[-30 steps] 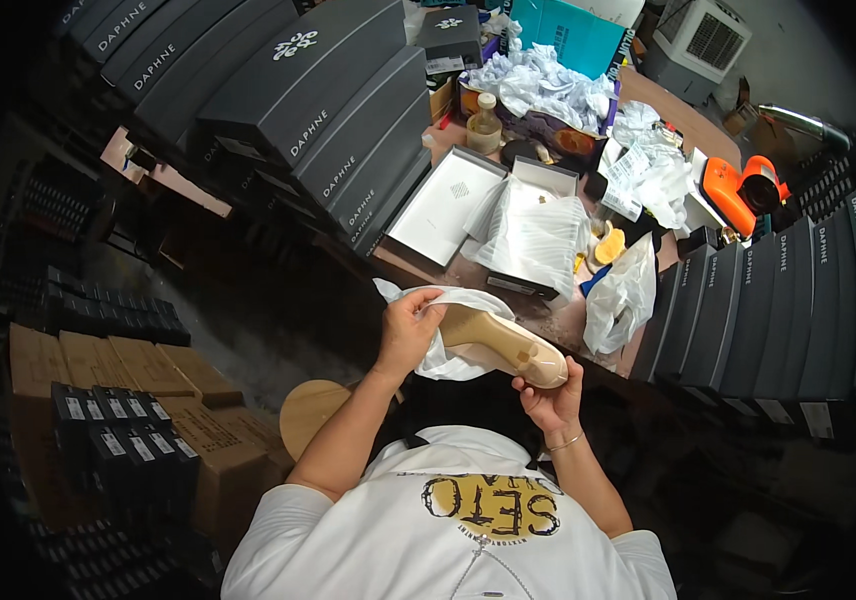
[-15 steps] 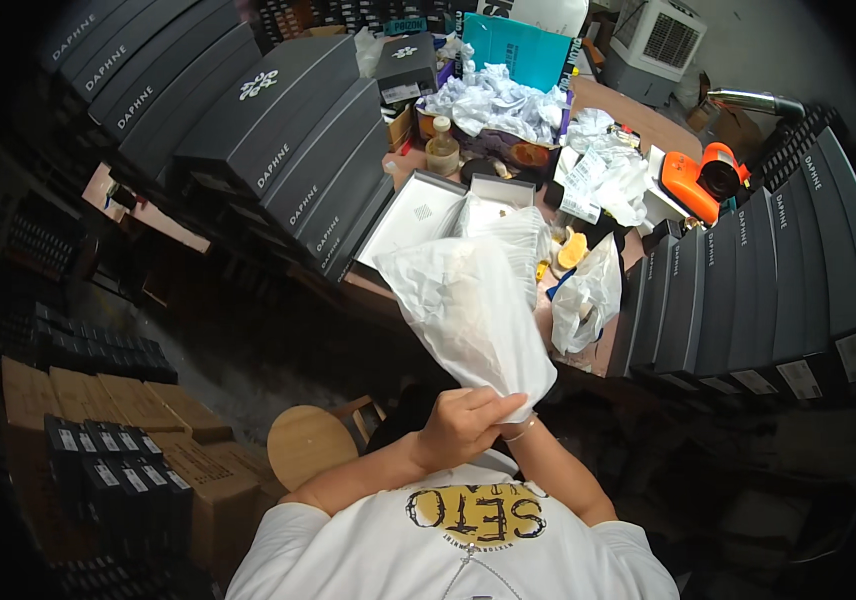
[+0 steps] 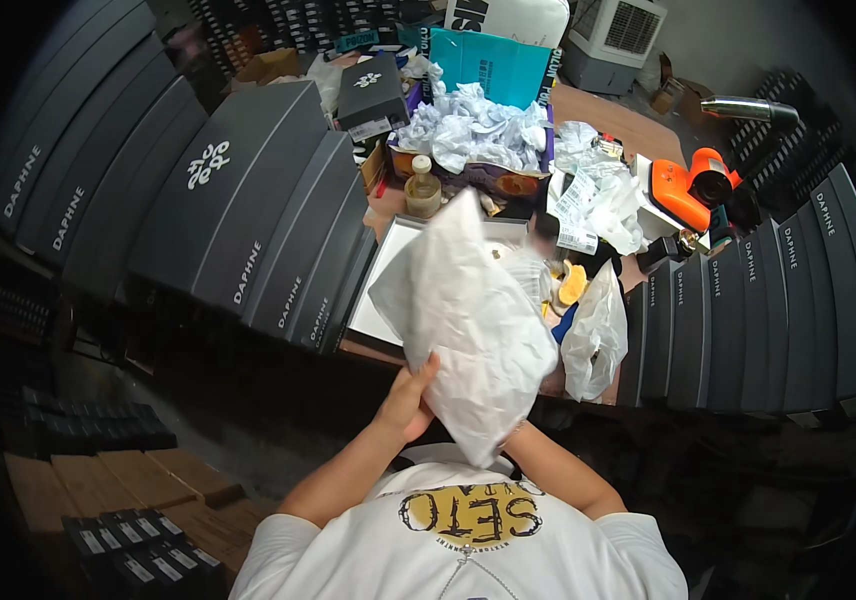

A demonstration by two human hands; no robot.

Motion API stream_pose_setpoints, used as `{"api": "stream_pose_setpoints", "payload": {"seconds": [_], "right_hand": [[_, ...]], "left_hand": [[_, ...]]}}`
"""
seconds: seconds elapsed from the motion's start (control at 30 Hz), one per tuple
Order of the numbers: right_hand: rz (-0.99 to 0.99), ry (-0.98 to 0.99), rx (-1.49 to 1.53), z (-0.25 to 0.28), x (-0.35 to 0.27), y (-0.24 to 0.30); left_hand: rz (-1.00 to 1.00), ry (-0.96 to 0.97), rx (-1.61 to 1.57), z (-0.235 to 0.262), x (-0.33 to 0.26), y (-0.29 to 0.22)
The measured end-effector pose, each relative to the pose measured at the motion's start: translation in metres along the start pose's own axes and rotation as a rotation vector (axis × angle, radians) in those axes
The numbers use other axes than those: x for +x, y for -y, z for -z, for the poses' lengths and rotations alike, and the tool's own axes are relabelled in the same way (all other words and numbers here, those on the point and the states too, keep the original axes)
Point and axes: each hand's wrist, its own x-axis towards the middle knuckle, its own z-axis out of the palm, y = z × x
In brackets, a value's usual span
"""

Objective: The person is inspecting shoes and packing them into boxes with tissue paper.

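A white, crinkled soft bag point(image 3: 473, 330) is held up over the near side of the table, bulging as if filled; its contents are hidden. My left hand point(image 3: 410, 400) grips its lower left side, thumb on the front and the other fingers mostly behind. Behind its lower right edge my right hand is hidden, with only the right forearm point(image 3: 558, 470) showing below. Just beyond the bag lies an open shoe box point(image 3: 370, 300) with a white inside, partly covered by the bag.
Dark grey shoe boxes stand stacked at left point(image 3: 248, 200) and right point(image 3: 748, 310). Farther back are a carton of crumpled paper point(image 3: 478, 125), a bottle point(image 3: 422, 190) and an orange heat tool point(image 3: 683, 190). A white plastic bag point(image 3: 593, 345) and a yellow sponge point(image 3: 572, 285) lie right of the box.
The bag has turned more upright and been lifted toward me. My left hand has shifted from its bottom end to its left side. The right hand has gone behind it.
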Motion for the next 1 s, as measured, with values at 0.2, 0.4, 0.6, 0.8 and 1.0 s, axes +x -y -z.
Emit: {"api": "stream_pose_setpoints", "payload": {"seconds": [0.2, 0.4, 0.6, 0.8, 1.0], "right_hand": [[-0.236, 0.506, 0.329, 0.035, -0.016, -0.04], [-0.636, -0.501, 0.993, 0.06, 0.018, -0.027], [-1.039, -0.163, 1.287, 0.076, -0.039, -0.079], [-0.978, -0.313, 1.307, 0.109, -0.024, -0.112], [-0.815, -0.259, 1.104, 0.141, 0.039, -0.155]], "left_hand": [[-0.536, -0.142, 0.1, 0.005, 0.071, -0.074], [-0.641, 0.216, 1.103, -0.022, 0.075, -0.013], [-0.466, 0.754, 1.642, -0.001, 0.125, -0.004], [-0.748, -0.242, 1.824, 0.047, 0.261, -0.055], [-0.395, -0.171, 1.158, 0.083, 0.29, -0.065]]}}
